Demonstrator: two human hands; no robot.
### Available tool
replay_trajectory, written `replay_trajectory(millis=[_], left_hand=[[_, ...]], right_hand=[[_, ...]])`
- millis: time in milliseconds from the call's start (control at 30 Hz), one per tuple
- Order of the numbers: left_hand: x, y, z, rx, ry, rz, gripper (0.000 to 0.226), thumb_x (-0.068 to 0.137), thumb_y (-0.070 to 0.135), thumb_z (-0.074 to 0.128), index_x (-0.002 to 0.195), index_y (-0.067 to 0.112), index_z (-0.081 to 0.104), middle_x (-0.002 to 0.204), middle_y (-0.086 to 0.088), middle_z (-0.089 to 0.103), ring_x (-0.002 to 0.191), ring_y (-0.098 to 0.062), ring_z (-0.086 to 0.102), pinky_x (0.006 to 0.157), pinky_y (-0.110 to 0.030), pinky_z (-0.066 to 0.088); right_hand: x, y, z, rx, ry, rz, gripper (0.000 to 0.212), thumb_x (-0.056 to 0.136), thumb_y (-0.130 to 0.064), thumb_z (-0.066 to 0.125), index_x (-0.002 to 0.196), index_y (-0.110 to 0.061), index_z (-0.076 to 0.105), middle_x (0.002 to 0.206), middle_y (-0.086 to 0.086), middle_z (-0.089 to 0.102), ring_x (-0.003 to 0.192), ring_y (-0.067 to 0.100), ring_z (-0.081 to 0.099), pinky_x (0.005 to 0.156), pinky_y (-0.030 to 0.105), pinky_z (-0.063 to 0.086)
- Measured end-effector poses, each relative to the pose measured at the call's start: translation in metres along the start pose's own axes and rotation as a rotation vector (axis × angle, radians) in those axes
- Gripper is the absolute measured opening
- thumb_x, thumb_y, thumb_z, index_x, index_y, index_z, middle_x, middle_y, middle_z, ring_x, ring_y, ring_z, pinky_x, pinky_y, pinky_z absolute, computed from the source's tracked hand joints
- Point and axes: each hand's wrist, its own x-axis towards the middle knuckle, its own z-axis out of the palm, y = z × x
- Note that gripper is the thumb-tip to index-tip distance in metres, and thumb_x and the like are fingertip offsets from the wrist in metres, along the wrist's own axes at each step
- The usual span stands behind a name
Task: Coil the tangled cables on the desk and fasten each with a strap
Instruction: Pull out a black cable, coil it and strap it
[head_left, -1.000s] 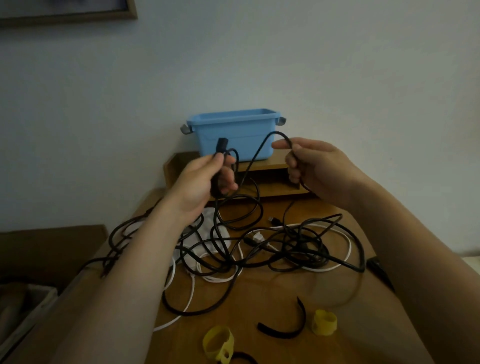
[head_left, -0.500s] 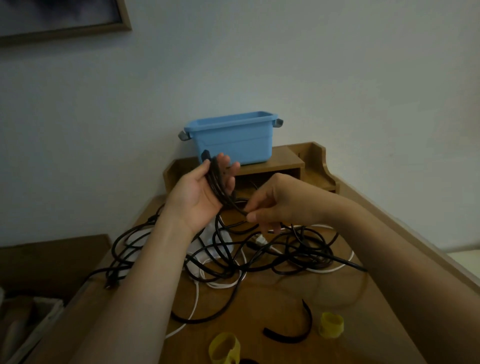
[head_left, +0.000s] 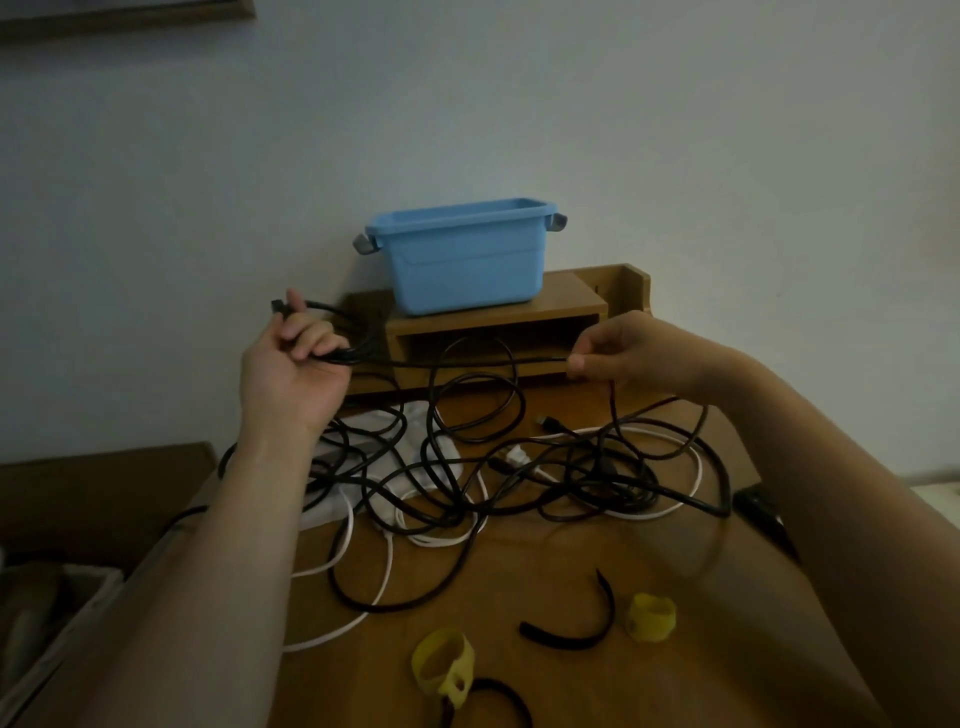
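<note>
looking down, i see my left hand (head_left: 296, 374) curled round gathered loops of the black cable (head_left: 467, 361) (plug poking above the fingers). my right hand (head_left: 623, 353) pinches the same cable further right. the rest lies tangled with a white cable (head_left: 698, 467) on the tabletop (head_left: 519, 582), with a black strap (head_left: 571, 638) nearer.

Your left grip (head_left: 293, 366) is raised at the far left, palm toward you, fingers curled round gathered loops of the black cable (head_left: 467, 362). Your right grip (head_left: 618, 353) is level with it on the right, thumb and forefinger pinching the same cable. Both forearms reach in from the near side, well apart.
</note>
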Motion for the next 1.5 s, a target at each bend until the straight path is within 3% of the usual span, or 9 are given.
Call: replay_trajectory(millis=[133, 234, 367, 501, 868, 1034, 1168, 1368, 1502], left_hand=[[0.001, 0.002, -0.009, -0.024, 0.067, 0.063, 0.031, 0.108, 0.02, 0.038, 0.097, 0.012, 0.065, 0.059, 0.009, 0.047, 0.043, -0.005, 0.036, 0.046, -0.017, 0.032], [0.001, 0.0, -0.012, 0.021, 0.018, 0.005, 0.031, 0.108, 0.021, 0.038, 0.098, 0.012, 0.066, 0.06, 0.009, 0.049, 0.044, -0.005, 0.038, 0.047, -0.017, 0.034], [-0.004, -0.01, 0.002, 0.317, -0.062, -0.111, 0.03, 0.109, 0.028, 0.038, 0.101, 0.016, 0.065, 0.062, 0.011, 0.046, 0.046, -0.003, 0.038, 0.05, -0.015, 0.032], [-0.018, -0.029, 0.031, 0.697, -0.193, -0.187, 0.029, 0.108, 0.028, 0.038, 0.104, 0.014, 0.063, 0.065, 0.008, 0.047, 0.05, -0.005, 0.041, 0.05, -0.017, 0.036], [-0.05, -0.088, 0.065, 1.301, -0.346, -0.299, 0.027, 0.109, 0.025, 0.042, 0.116, 0.01, 0.064, 0.109, -0.006, 0.077, 0.093, -0.024, 0.076, 0.067, -0.025, 0.056], [-0.045, -0.1, 0.061, 1.114, -0.237, -0.21, 0.028, 0.108, 0.025, 0.044, 0.113, 0.009, 0.066, 0.092, -0.002, 0.071, 0.087, -0.02, 0.071, 0.076, -0.033, 0.053], [-0.039, -0.1, 0.057, 0.867, -0.205, -0.195, 0.039, 0.109, 0.03, 0.041, 0.127, 0.004, 0.064, 0.104, -0.012, 0.066, 0.095, -0.028, 0.063, 0.104, -0.053, 0.047], [-0.039, -0.095, 0.061, 0.593, -0.237, -0.341, 0.041, 0.109, 0.041, 0.036, 0.127, 0.013, 0.06, 0.118, -0.009, 0.067, 0.08, -0.021, 0.061, 0.077, -0.04, 0.052], [-0.038, -0.089, 0.063, 0.341, -0.171, -0.29, 0.025, 0.108, 0.036, 0.042, 0.113, 0.018, 0.058, 0.108, -0.001, 0.074, 0.113, -0.023, 0.069, 0.101, -0.04, 0.049]], right_hand=[[-0.003, 0.008, -0.003, 0.198, -0.007, 0.029, 0.023, 0.102, -0.024, 0.057, 0.1, -0.006, 0.071, 0.081, 0.006, 0.067, 0.077, 0.016, 0.063, 0.081, 0.033, 0.053], [0.0, 0.006, 0.002, 0.13, 0.035, 0.083, 0.016, 0.099, -0.022, 0.063, 0.093, -0.01, 0.073, 0.082, 0.008, 0.068, 0.073, 0.017, 0.062, 0.07, 0.024, 0.055], [0.012, 0.002, 0.015, -0.241, 0.276, 0.155, 0.018, 0.098, -0.026, 0.065, 0.093, -0.011, 0.074, 0.081, -0.001, 0.066, 0.069, 0.008, 0.058, 0.057, 0.016, 0.041], [0.02, -0.001, 0.024, -0.238, 0.492, 0.223, 0.02, 0.101, -0.026, 0.062, 0.095, -0.011, 0.073, 0.077, -0.001, 0.065, 0.068, 0.008, 0.059, 0.055, 0.018, 0.039], [0.011, -0.044, 0.036, 0.503, 0.573, 0.074, 0.022, 0.103, -0.026, 0.058, 0.097, -0.008, 0.068, 0.063, 0.0, 0.065, 0.047, 0.007, 0.057, 0.046, 0.018, 0.047], [0.003, -0.06, 0.037, 0.589, 0.34, -0.076, 0.023, 0.106, -0.014, 0.051, 0.115, -0.004, 0.069, 0.075, 0.002, 0.068, 0.059, 0.011, 0.062, 0.058, 0.023, 0.056], [0.001, -0.063, 0.038, 0.635, 0.225, -0.146, 0.038, 0.105, -0.001, 0.046, 0.14, -0.012, 0.054, 0.094, 0.009, 0.073, 0.079, 0.023, 0.072, 0.079, 0.035, 0.063], [0.004, -0.058, 0.041, 0.628, 0.137, -0.147, 0.015, 0.106, -0.015, 0.051, 0.115, -0.003, 0.051, 0.085, 0.014, 0.074, 0.075, 0.029, 0.073, 0.072, 0.037, 0.062], [0.006, -0.047, 0.04, 0.519, -0.013, -0.062, 0.026, 0.105, -0.031, 0.051, 0.107, -0.006, 0.059, 0.079, 0.01, 0.072, 0.073, 0.026, 0.07, 0.074, 0.038, 0.059]])
